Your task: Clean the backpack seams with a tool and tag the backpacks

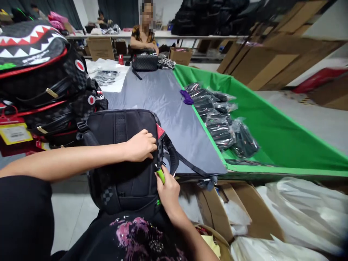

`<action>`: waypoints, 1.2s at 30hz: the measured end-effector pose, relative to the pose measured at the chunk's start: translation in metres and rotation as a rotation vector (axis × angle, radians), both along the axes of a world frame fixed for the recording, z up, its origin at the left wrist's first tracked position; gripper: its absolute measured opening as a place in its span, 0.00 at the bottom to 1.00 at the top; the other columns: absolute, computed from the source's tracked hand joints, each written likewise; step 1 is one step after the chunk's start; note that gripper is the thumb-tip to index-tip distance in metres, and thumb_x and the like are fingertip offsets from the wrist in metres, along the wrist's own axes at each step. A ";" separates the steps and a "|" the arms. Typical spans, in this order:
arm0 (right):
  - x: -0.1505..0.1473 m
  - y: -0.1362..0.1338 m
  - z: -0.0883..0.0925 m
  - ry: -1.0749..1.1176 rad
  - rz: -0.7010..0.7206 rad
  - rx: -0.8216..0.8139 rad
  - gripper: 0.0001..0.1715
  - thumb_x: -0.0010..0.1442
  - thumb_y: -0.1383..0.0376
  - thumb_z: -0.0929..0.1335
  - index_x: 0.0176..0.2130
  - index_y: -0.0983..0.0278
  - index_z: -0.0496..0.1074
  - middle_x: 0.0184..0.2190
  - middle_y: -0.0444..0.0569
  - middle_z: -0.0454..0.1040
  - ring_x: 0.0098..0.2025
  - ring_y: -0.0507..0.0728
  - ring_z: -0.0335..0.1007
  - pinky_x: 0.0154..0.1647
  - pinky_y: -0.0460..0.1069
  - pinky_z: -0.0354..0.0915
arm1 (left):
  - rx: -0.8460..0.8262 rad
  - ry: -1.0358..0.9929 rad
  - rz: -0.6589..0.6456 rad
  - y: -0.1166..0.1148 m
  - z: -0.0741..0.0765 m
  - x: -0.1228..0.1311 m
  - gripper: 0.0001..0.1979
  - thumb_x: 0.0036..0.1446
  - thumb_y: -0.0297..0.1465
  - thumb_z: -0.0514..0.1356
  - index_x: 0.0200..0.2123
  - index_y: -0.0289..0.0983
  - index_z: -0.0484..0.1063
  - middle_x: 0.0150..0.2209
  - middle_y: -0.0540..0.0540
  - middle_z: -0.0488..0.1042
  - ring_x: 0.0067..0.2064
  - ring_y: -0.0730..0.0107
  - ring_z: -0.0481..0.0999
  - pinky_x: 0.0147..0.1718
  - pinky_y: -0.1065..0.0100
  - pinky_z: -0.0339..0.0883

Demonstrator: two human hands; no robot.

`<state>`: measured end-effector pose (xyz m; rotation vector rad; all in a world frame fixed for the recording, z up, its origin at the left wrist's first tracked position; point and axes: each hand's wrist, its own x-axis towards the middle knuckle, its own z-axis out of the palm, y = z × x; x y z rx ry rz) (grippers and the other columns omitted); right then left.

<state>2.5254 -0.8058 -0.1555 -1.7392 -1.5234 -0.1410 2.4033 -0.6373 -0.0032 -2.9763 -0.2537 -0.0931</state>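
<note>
A black backpack [133,181] with checkered sides leans against the table edge near my lap, its padded back panel facing up. My left hand [141,146] lies across that panel, fingers curled over the right edge below a small red patch [160,131]. Lower on the same edge, my right hand [169,188] is closed around a small tool with a bright green handle [161,175]. The tool's dark tip points at the checkered side seam; its exact kind is unclear. A black shoulder strap [191,166] trails right over the table.
Shark-mouth backpacks [35,72] are stacked at left, with a yellow tag [16,133]. The grey table [152,90] runs away from me. To its right, a green-lined bin [272,134] holds plastic-wrapped bags [220,123]. Cartons [212,206] stand below. A person [144,40] sits opposite.
</note>
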 end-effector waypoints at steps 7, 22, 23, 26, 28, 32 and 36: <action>0.018 0.017 0.054 -0.101 0.100 0.144 0.17 0.61 0.72 0.62 0.46 0.64 0.74 0.38 0.53 0.78 0.40 0.59 0.73 0.42 0.54 0.66 | 0.133 -0.127 -0.055 0.018 0.012 -0.018 0.19 0.51 0.46 0.67 0.36 0.36 0.74 0.40 0.42 0.74 0.48 0.54 0.69 0.60 0.47 0.49; 0.042 0.110 0.106 -0.746 0.657 0.092 0.13 0.68 0.69 0.62 0.40 0.64 0.76 0.36 0.49 0.75 0.37 0.56 0.61 0.47 0.55 0.52 | 0.238 -0.441 -0.159 0.050 -0.050 -0.048 0.13 0.65 0.41 0.54 0.37 0.40 0.73 0.41 0.48 0.77 0.50 0.64 0.69 0.61 0.57 0.53; 0.042 0.113 0.109 -0.752 0.685 0.056 0.14 0.68 0.68 0.62 0.38 0.64 0.76 0.35 0.49 0.75 0.37 0.56 0.60 0.47 0.55 0.51 | 0.238 -0.450 -0.161 0.051 -0.051 -0.048 0.13 0.66 0.41 0.53 0.37 0.41 0.73 0.41 0.48 0.77 0.50 0.65 0.69 0.61 0.57 0.53; 0.041 0.121 0.117 -0.754 0.723 -0.082 0.14 0.68 0.68 0.62 0.36 0.62 0.76 0.35 0.48 0.75 0.37 0.56 0.60 0.46 0.54 0.51 | 0.241 -0.516 -0.196 0.053 -0.052 -0.048 0.14 0.66 0.40 0.53 0.35 0.39 0.72 0.40 0.48 0.77 0.49 0.65 0.69 0.61 0.58 0.54; 0.040 0.125 0.121 -0.774 0.718 -0.151 0.13 0.68 0.67 0.63 0.35 0.62 0.76 0.35 0.47 0.75 0.37 0.56 0.60 0.44 0.54 0.50 | 0.241 -0.550 -0.217 0.054 -0.054 -0.048 0.14 0.67 0.39 0.52 0.33 0.39 0.72 0.39 0.47 0.77 0.48 0.65 0.69 0.61 0.58 0.54; 0.038 0.130 0.124 -0.871 0.738 -0.190 0.12 0.68 0.65 0.64 0.36 0.62 0.75 0.34 0.47 0.74 0.37 0.56 0.59 0.40 0.54 0.49 | 0.235 -0.544 -0.208 0.058 -0.058 -0.049 0.14 0.66 0.39 0.53 0.34 0.39 0.72 0.40 0.48 0.77 0.48 0.66 0.69 0.61 0.58 0.54; 0.035 0.133 0.121 -0.980 0.788 -0.084 0.14 0.69 0.66 0.62 0.35 0.63 0.74 0.32 0.48 0.72 0.38 0.57 0.59 0.44 0.54 0.51 | 0.227 -0.535 -0.204 0.061 -0.062 -0.052 0.12 0.66 0.38 0.54 0.35 0.39 0.73 0.40 0.47 0.78 0.49 0.66 0.69 0.61 0.58 0.55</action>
